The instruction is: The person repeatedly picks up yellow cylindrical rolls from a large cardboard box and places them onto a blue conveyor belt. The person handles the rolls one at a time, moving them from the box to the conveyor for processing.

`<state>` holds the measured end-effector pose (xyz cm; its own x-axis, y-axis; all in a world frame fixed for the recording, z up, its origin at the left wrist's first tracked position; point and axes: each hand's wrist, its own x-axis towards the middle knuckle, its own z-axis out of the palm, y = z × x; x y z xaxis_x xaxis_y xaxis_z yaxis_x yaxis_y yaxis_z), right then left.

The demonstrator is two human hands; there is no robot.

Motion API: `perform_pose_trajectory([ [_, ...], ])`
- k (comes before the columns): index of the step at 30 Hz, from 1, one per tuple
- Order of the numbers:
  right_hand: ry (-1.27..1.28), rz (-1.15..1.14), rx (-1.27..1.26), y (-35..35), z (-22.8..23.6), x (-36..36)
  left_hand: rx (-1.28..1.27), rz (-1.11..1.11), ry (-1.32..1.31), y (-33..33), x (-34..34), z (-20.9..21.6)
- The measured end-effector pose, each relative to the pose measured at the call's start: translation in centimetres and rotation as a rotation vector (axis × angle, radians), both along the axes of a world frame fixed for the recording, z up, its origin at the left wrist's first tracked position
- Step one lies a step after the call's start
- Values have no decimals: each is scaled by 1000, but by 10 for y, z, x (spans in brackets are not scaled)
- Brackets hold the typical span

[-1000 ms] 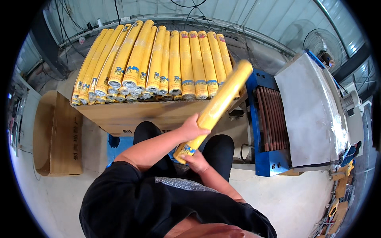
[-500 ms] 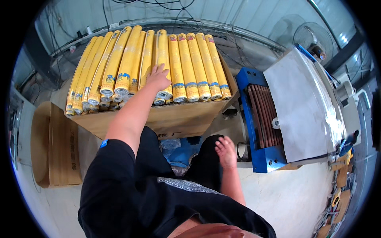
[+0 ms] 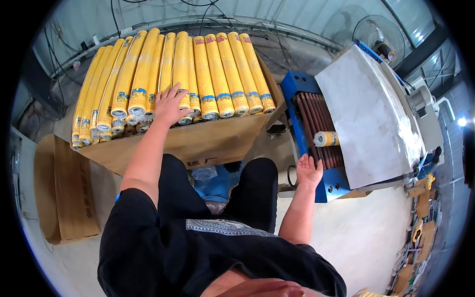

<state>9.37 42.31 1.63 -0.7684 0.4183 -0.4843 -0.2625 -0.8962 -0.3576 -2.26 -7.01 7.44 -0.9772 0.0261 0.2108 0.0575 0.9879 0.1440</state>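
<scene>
**Yellow rolls: one stacked, one arriving**

Yellow film-wrapped rolls (image 3: 168, 74), long cylinders with blue-and-white end labels, lie side by side on top of a brown cardboard carton (image 3: 198, 143) in the upper left and centre of the frame. A flat folded carton (image 3: 64, 193) lies on the floor at the far left.

Left hand (image 3: 169, 103): fingers spread wide, palm flat on the near ends of the middle rolls. It presses on them and grips nothing.

Right hand (image 3: 308, 171): open, palm up, fingers loosely extended, empty. It rests at the near edge of the blue-framed roller conveyor (image 3: 316, 133), right of centre.

One more yellow roll (image 3: 325, 138) lies crosswise on the conveyor rollers, just above the right hand and apart from it, emerging from beneath the grey sheet-metal hood (image 3: 368, 114).

Judgement: the step in hand appears to be squaring the stack while waiting on the next roll. The next move would call for the right hand to close around the emerging roll and carry it leftward to the stack.
</scene>
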Motion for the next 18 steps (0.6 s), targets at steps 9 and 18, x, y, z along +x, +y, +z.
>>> perform_pose_trajectory([
  [9,-6,0,-158,-14,-1,-62,387,-104,203,-35,29,-40],
  [18,217,141,-126,-23,-25,-89,1005,-3,339,-17,129,-69],
])
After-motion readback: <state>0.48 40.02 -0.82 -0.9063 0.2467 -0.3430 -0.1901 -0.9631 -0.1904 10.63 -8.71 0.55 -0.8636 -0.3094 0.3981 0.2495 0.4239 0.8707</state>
